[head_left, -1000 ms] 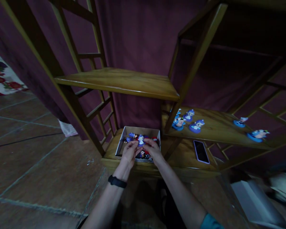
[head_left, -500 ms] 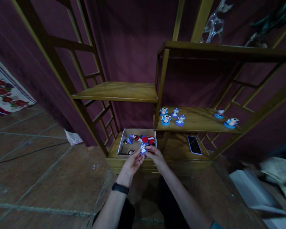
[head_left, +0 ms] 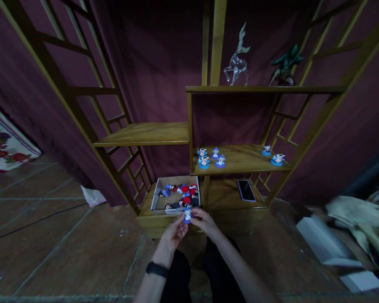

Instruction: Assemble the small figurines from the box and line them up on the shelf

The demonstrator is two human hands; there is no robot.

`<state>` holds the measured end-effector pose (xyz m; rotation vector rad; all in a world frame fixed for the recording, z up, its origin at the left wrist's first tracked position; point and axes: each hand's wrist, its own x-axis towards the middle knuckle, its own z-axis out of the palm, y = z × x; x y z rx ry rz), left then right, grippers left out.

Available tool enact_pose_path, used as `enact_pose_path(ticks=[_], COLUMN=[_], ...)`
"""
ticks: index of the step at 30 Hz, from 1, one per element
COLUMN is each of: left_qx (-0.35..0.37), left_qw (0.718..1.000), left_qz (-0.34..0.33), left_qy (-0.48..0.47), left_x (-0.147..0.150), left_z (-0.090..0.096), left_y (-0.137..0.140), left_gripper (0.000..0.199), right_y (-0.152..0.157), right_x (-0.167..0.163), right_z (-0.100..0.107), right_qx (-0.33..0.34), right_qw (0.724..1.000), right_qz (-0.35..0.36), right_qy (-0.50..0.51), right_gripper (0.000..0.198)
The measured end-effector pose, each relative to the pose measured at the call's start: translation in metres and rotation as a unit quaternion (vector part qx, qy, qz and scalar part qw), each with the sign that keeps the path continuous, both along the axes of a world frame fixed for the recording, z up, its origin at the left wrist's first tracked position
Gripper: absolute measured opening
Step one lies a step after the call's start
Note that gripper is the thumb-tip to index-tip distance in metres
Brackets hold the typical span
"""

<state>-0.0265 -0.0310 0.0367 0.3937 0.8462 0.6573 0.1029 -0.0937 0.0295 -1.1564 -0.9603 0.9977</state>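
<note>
A small purple and white figurine (head_left: 188,214) stands upright between my two hands, just in front of the box. My left hand (head_left: 176,230) grips it from the left, fingers closed on its base. From the other side my right hand (head_left: 204,221) pinches it. Behind them the shallow cardboard box (head_left: 154,202) holds several red, blue and dark figurines lying in a jumble. On the middle right shelf (head_left: 240,162), several figurines with blue or purple bases stand in a group at the left. A pink and blue figurine (head_left: 277,159) and a smaller one (head_left: 266,150) stand at its right end.
A phone (head_left: 246,190) lies on the lower board right of the box. The upper shelf carries a clear glass deer (head_left: 238,63) and a dark green ornament (head_left: 286,67). Wooden posts (head_left: 190,130) divide the rack. A white box (head_left: 325,240) sits on the floor at right.
My view has tilted up and shifted right, showing the whole glass deer. Both hands still hold the purple figurine, now lower and nearer to me, clear of the box's contents.
</note>
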Motion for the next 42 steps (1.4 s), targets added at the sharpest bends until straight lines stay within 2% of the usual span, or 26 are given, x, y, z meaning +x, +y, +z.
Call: enact_pose_path(ticks=[5,12,18,27,31,34,39,42], left_qx=[-0.024,-0.052,-0.05,0.008,0.038,0.067,0.14,0.153], left_qw=[1.0,0.998,0.998,0.999,0.998,0.996,0.987,0.984], left_qz=[0.003,0.002,0.014,0.038,0.038,0.052,0.07,0.089], left_qy=[-0.001,-0.026,-0.02,-0.015,-0.023,-0.022,-0.034,-0.026], left_x=[0.006,0.012,0.008,0.007,0.005,0.004,0.006,0.006], left_z=[-0.007,-0.011,-0.014,-0.008,-0.004,-0.006,-0.014,-0.016], left_y=[-0.013,-0.02,-0.02,-0.028,-0.033,-0.037,-0.043,-0.044], left_gripper=[0.005,0.002,0.002,0.004,0.015,0.023,0.034,0.034], right_y=[-0.005,-0.004,-0.004,-0.018,-0.023,-0.021,-0.019,-0.021], right_x=[0.008,0.01,0.006,-0.002,-0.008,-0.013,-0.015,-0.014], right_z=[-0.005,-0.018,-0.021,-0.007,0.001,-0.001,-0.009,-0.009], right_qx=[-0.012,-0.09,-0.106,-0.095,-0.048,-0.016,-0.014,-0.013], right_qw=[1.0,0.995,0.992,0.994,0.998,0.998,0.995,0.995], right_qz=[0.011,-0.04,-0.057,-0.04,-0.009,-0.006,-0.019,-0.008], right_qy=[0.004,0.017,0.026,0.043,0.046,0.065,0.095,0.094], right_gripper=[0.025,0.028,0.028,0.03,0.034,0.042,0.051,0.049])
